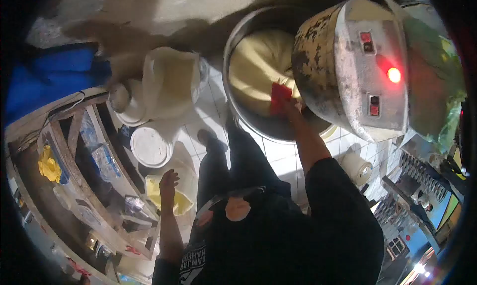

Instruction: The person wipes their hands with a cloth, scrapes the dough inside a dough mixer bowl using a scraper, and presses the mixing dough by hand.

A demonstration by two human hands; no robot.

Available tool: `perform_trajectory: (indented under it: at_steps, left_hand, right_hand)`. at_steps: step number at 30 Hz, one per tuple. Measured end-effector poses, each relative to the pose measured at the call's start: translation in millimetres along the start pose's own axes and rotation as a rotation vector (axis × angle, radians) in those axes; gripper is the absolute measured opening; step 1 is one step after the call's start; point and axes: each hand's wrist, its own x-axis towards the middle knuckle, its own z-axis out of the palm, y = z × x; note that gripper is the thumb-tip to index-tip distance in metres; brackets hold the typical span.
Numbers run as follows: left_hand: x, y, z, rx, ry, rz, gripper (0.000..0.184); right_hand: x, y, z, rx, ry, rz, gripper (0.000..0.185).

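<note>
A large metal mixing bowl [232, 41] holds a mass of pale yellow dough [253, 61]. Over the bowl's near side, my right hand [294, 107] is closed on a red scraper [281, 97], whose edge meets the dough. Part of the hand's grip is hidden behind the scraper and in shadow. My left hand [169, 181] hangs loose at my side with fingers slightly bent and nothing in it. Just beneath it is a pale bucket [186, 178] with something yellow inside; whether they touch I cannot tell.
The mixer head [348, 66], with red switches and a lit red lamp [394, 75], overhangs the bowl's right side. A white tub [171, 81], a round white lid [151, 145] and a wooden shelf rack [84, 180] stand left. Another pale bucket [356, 168] is at right.
</note>
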Motion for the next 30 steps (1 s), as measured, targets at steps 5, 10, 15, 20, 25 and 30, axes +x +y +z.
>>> perform_trajectory:
  at_steps: [5, 10, 15, 20, 25, 30]
  left_hand:
    - [11.3, -5.4, -2.3, -0.077, -0.008, -0.006, 0.037]
    - [8.7, -38.2, -10.4, -0.096, -0.028, -0.033, 0.037]
    - [-9.9, -48.4, -19.0, -0.009, 0.011, -0.096, 0.035]
    - [7.3, -65.3, -28.2, 0.03, -0.013, -0.099, 0.035]
    - [4.7, -14.8, -11.8, 0.014, -0.055, -0.05, 0.036]
    - [4.8, 31.8, -1.9, 0.075, -0.024, 0.077, 0.038]
  right_hand:
    - [-85.0, -98.0, -68.2, -0.48, 0.25, -0.394, 0.046]
    - [-4.4, -95.2, -2.0, -0.647, 0.516, -0.791, 0.026]
    - [2.0, -55.3, 69.1, -0.561, -0.051, -0.704, 0.022]
    - [-46.3, -130.5, 27.2, -0.184, -0.232, -0.667, 0.029]
    - [33.7, -77.3, 82.1, 0.165, -0.093, -0.233, 0.037]
    - [64.6, 19.2, 62.9, 0.135, 0.034, 0.096, 0.042]
